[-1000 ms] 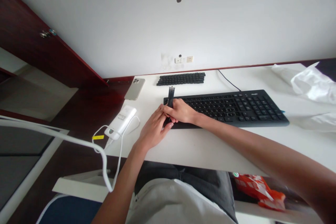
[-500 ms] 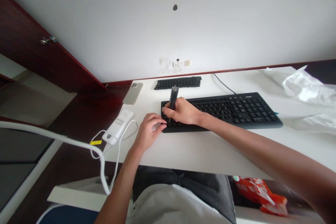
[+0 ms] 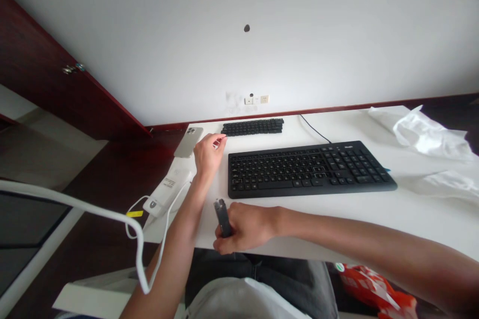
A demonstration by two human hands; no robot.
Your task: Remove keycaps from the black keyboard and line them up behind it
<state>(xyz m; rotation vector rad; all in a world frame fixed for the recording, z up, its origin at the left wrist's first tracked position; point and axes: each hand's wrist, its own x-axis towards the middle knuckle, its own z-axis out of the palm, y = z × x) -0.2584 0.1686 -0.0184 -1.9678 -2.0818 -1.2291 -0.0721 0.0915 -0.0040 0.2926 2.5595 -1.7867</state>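
Right hand (image 3: 243, 229) grips dark tool (image 3: 222, 217) at white desk (image 3: 299, 214) edge; left hand (image 3: 207, 152) pinching, contents unclear.

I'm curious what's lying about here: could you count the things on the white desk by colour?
Black: 3, the keyboard, the row of loose keycaps, the tool in the right hand.
White: 2, the power bank, the plastic bag.
Beige: 1, the phone.
Total: 6.

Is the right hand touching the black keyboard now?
Apart. The head view shows the right hand holding a dark tool, with bare table between it and the keyboard.
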